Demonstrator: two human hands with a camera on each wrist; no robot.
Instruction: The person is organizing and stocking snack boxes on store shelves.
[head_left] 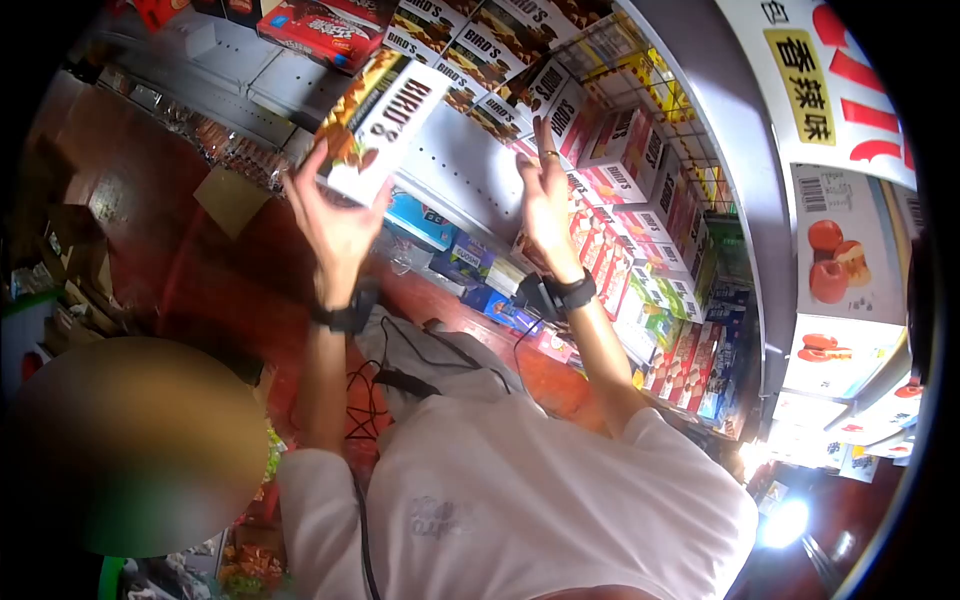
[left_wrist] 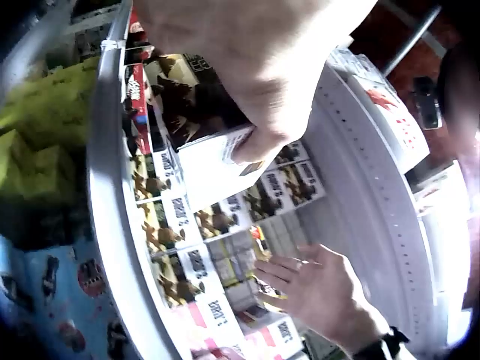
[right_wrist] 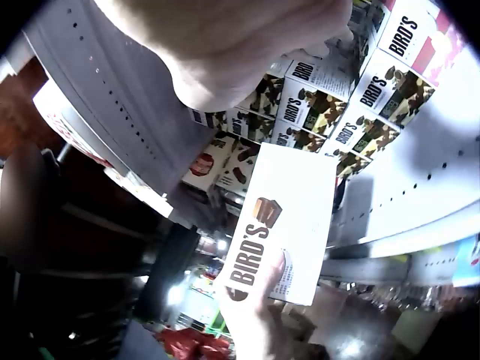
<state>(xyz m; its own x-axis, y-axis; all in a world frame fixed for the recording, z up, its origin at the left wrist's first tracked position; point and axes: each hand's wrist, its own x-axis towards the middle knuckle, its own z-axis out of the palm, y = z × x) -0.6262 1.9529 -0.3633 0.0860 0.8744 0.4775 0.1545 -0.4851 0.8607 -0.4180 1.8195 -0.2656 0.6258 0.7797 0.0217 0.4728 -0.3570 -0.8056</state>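
My left hand (head_left: 340, 225) grips a white and dark-brown BIRD'S carton (head_left: 388, 128) by its near end, holding it tilted in front of the shelf. The right wrist view shows the carton's white face (right_wrist: 296, 195), with the left thumb lying across its printed lower end. My right hand (head_left: 545, 200) is raised beside stacked pink-and-white BIRD'S cartons (head_left: 620, 165), fingers extended and nothing held. Behind the held carton, more brown BIRD'S cartons (head_left: 485, 50) stand stacked in rows at the back of the shelf.
A perforated grey shelf board (head_left: 460, 165) runs between the hands. A red carton (head_left: 325, 30) sits at its far left. To the right, a wire divider (head_left: 690, 120) and a curved shelf post (head_left: 735, 200) border the stacks. A large round object (head_left: 140, 450) stands at lower left.
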